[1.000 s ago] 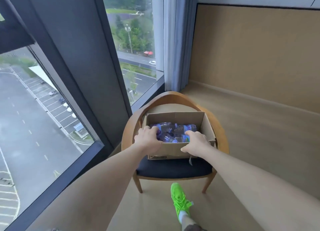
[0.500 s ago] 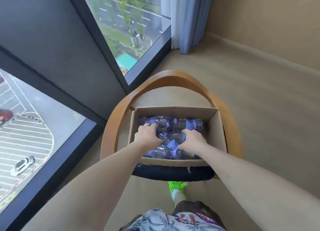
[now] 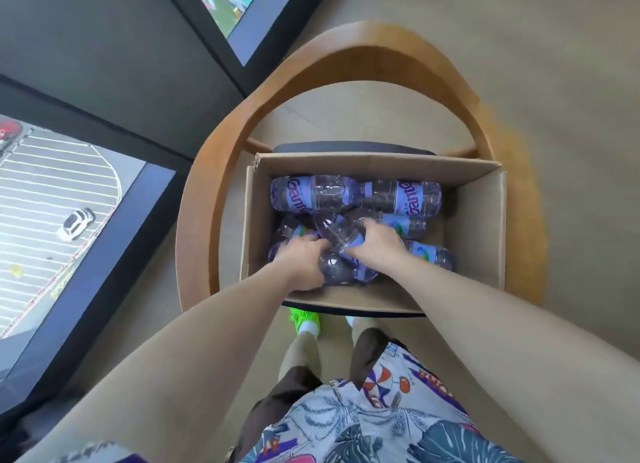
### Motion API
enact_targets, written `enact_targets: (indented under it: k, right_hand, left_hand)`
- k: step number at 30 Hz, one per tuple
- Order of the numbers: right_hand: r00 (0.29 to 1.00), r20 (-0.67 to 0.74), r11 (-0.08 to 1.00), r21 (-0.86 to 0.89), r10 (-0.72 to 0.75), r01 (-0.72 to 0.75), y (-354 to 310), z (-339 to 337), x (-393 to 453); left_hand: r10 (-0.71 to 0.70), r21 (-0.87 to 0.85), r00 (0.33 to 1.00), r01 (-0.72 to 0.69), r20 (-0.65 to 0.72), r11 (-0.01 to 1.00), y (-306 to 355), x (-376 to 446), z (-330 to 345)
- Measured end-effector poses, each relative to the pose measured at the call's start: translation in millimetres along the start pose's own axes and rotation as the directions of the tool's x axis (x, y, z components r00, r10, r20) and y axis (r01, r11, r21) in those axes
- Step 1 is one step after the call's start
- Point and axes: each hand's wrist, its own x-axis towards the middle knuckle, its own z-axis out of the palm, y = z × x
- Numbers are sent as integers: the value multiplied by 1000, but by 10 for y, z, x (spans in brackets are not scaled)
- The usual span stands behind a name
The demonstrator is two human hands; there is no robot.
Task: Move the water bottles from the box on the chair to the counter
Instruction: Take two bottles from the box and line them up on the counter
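Water bottles still lie heaped inside the box on the chair; left hand and right hand, earlier at its near rim, now each grip one, lift-out pending.

We are reaching both bare arms forward and down, side by side. Our left hand is curling its fingers round a bottle, and our right hand is gripping another bottle just beside it.
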Motion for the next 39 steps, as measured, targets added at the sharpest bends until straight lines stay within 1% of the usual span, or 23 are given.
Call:
enact_targets:
  k: [5,11,15,18,22,26,29,32,35,39]
  right_hand:
    - [1000,-6,1000,19,15,-15,-85,227,194]
    - [995,4,994,45,103,-103,-143,343,385]
    - [993,36,993,34,109,-110,-147,314,457]
    - [992,49,991,55,116,-119,-161,267,491]
    - [995,47,994,50,91,-93,-121,253,492]
    - [996,40,992,103,74,-78,-92,230,443]
    - [999,32,993,111,37,-40,-65,195,393]
    - [997,77,994,107,29,-37,-39,105,358]
    - [988,152,985,163,31,-56,28,3,302]
    - [982,187,954,289,19,-74,73,-150,194]
  left_hand:
    - [37,96,996,-45,75,994,-66,179,65]
    - [59,58,981,-71,184,996,-98,433,-95]
    - [73,24,982,-78,175,997,-148,452,-91]
    - [61,39,986,-68,156,997,-136,428,-63]
    - [65,66,987,-75,144,995,-89,402,-58]
    - [85,69,989,-94,119,993,-67,341,-83]
    - [107,92,989,-116,99,989,-45,306,-113]
    - [121,84,989,-128,91,988,-35,257,-175]
    - [96,49,989,-102,114,994,-44,206,-247]
    - [70,-64,986,-61,154,996,-72,121,-363]
